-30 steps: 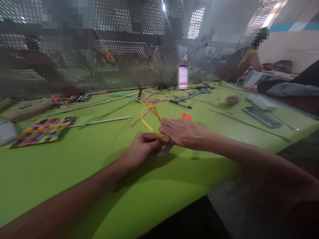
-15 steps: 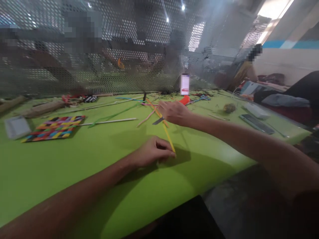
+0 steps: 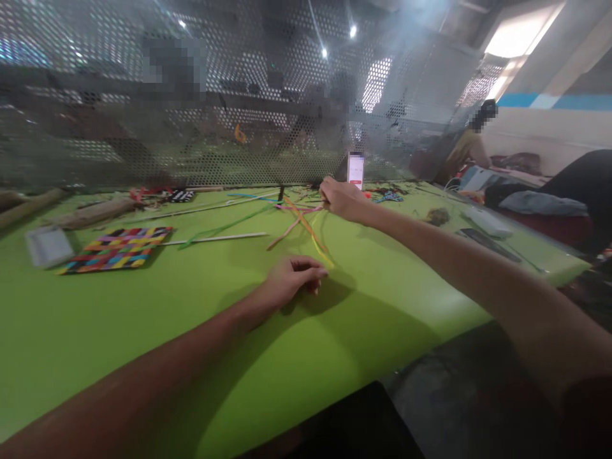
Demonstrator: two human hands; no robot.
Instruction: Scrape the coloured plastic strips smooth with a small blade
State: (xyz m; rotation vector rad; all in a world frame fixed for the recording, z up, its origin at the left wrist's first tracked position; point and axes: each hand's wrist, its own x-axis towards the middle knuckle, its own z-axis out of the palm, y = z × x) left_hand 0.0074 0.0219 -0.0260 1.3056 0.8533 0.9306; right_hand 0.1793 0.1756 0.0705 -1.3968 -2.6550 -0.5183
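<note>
My left hand (image 3: 299,278) is just above the green table (image 3: 191,344), thumb and fingertips drawn together, with nothing visible between them. Just beyond its fingertips lies the near end of a thin yellow strip (image 3: 315,241). An orange strip (image 3: 299,215) crosses near it, and a pink strip (image 3: 285,233) slants off to the left. Farther back, my right hand (image 3: 342,199) is closed near the far ends of these strips. What its fingers hold is hidden. A small red-orange piece (image 3: 367,195) shows behind its wrist.
A multicoloured woven mat (image 3: 122,248) and a white box (image 3: 49,246) lie to the left, near a pale stick (image 3: 220,238). A lit phone (image 3: 356,169) stands against the perforated panel (image 3: 215,140). Another phone (image 3: 490,244) lies right. A person (image 3: 471,143) is at back right.
My left hand has come away from the yellow strip. My right hand has moved back and up; the grey blade under it no longer shows, and less of the red-orange piece is visible.
</note>
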